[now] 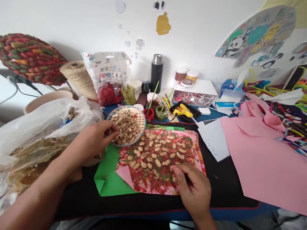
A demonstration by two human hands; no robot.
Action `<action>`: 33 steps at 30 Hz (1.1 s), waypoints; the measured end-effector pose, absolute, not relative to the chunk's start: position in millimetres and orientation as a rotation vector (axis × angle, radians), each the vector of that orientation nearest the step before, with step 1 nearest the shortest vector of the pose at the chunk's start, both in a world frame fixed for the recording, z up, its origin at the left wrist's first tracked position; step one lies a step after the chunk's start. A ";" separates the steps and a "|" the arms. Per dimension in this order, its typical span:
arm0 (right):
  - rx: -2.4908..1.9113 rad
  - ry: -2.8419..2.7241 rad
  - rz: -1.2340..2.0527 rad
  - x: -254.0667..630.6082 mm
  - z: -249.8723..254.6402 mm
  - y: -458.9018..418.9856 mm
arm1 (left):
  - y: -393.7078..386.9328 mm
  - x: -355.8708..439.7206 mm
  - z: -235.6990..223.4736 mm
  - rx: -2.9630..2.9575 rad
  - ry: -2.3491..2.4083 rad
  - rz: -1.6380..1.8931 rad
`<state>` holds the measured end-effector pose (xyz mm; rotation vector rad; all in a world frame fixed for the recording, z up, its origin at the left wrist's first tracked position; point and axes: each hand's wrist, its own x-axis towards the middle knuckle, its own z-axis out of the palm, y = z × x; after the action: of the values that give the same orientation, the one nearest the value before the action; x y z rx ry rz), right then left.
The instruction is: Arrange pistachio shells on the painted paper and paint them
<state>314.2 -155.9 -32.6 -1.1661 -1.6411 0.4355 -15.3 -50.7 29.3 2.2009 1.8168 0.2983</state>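
Paint-smeared sheet (146, 182), ctr, part hidden by R hand (197, 187), near R. Basket (140, 120) w/ shells (127, 128), sheet's far L corner, part behind L hand (94, 136). Both hands curled; can't tell if pinching anything. Peanuts (158, 163) on sheet.

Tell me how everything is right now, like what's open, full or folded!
Basket: partly filled with shells
Peanuts: spread out
Painted sheet: paint-smeared, one corner folded over
Green sheet: partly covered
Left hand: fingers curled at the basket; grip unclear
Right hand: fingers curled by the peanuts; grip unclear
Red paint jar: open, stick inside
Green paint jar: open, stick inside
Flask: upright, capped
Glue gun: lying down
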 end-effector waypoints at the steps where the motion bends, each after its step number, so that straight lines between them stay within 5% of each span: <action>1: -1.162 -1.634 0.434 314.4 -33.3 -156.1 | -56.8 -11.6 33.1 2.152 1.775 0.300; 10: -1.174 -1.639 0.441 314.6 -31.2 -156.0 | -122.2 45.1 36.3 2.136 1.051 0.069; 23: -1.172 -1.667 0.437 313.6 -32.1 -156.1 | -123.1 77.4 26.8 2.411 1.123 -0.218; 33: -1.176 -1.694 0.411 313.0 -28.9 -153.7 | -115.1 48.0 28.9 2.514 1.244 0.348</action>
<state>313.0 -153.7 -28.9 -1.1763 -1.6940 0.4106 48.0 -115.1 28.9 2.5141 1.2441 0.3479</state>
